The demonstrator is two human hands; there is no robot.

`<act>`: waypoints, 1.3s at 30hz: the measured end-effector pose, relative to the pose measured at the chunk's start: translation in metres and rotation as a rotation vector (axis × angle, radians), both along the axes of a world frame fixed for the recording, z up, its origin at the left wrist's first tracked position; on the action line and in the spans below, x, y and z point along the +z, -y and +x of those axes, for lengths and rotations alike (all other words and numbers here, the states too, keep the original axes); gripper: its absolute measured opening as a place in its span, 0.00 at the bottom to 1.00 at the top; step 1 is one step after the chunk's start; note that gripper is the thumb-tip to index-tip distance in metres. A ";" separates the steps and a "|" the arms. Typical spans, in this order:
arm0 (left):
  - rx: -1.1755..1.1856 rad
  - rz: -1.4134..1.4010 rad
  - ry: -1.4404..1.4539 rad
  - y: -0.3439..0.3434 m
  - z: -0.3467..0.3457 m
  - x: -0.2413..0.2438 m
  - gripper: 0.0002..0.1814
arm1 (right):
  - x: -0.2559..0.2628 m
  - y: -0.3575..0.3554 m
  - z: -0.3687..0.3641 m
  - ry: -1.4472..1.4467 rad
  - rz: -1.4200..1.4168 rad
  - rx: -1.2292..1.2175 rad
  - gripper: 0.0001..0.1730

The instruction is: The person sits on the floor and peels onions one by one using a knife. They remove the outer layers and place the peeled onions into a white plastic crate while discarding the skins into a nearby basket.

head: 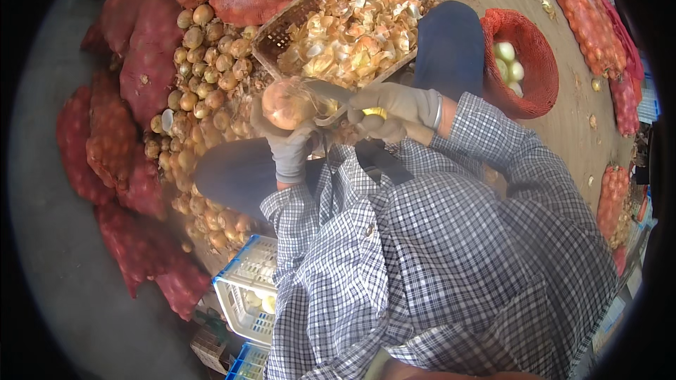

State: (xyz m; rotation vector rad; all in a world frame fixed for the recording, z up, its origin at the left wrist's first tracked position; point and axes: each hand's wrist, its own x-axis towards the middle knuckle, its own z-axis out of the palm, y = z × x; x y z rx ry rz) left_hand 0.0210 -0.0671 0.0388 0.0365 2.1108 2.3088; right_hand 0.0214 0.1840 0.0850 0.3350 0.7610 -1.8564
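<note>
My left hand (290,150), in a pale glove, grips a large unpeeled onion (288,104) from below and the side. Stringy roots or dry strands stick out on the onion's right. My gloved right hand (393,108) holds a knife (330,89), its dark blade pointing left with the tip close to the onion's upper right. Whether the blade touches the skin I cannot tell. A patch of yellow shows at my right fingers; what it belongs to is unclear. Just beyond both hands sits a brown plastic crate (269,60) heaped with papery onion skins (351,31).
Unpeeled onions (206,84) spread along the left, backed by full red mesh sacks (148,68). A red mesh container (544,79) at right holds several peeled onions (509,66). The white crate (227,295) at lower left contains peeled onions. More filled sacks (583,21) lie far right.
</note>
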 end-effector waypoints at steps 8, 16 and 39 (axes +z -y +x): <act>-0.293 0.540 0.271 0.003 -0.004 -0.003 0.57 | 0.015 -0.014 -0.011 -0.528 0.467 0.336 0.14; -0.365 0.632 0.338 0.009 -0.008 -0.018 0.53 | -0.047 -0.022 0.005 -0.786 0.130 0.071 0.15; -0.323 0.640 0.411 -0.016 0.006 -0.011 0.48 | -0.052 0.041 -0.024 -0.840 0.756 -0.251 0.29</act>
